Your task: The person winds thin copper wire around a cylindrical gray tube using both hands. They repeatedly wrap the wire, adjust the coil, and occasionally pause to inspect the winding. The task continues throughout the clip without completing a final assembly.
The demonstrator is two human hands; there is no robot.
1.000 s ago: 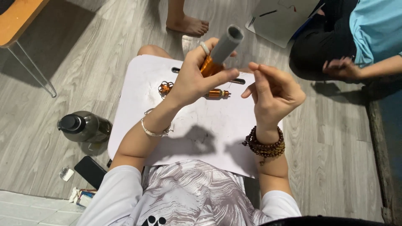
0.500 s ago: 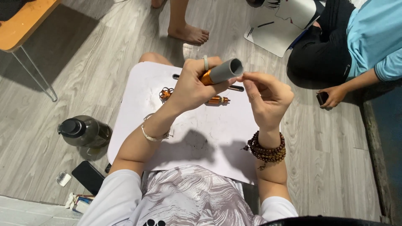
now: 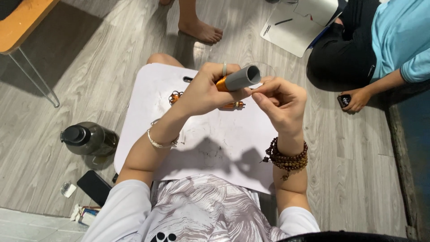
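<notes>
My left hand [image 3: 204,92] grips a grey tube [image 3: 242,77] that has copper-coloured wire wound around it near my fingers. The tube's open end points up and to the right. My right hand [image 3: 280,104] sits just right of the tube with thumb and forefinger pinched together close to its end; a thin wire there is too fine to make out. Both hands hover over a white board [image 3: 148,112] lying on my lap. Two small copper coils [image 3: 175,96] rest on the board behind my left hand.
A dark water bottle [image 3: 89,139] lies on the grey wood floor at left, with a black phone [image 3: 94,187] near it. A person in a blue shirt [image 3: 398,40] sits at the upper right beside a white paper sheet [image 3: 295,27]. Another person's bare foot [image 3: 201,29] stands ahead.
The tube has tilted lower and more sideways in my left hand. My right hand has come in from an open pose to a pinch beside the tube's end.
</notes>
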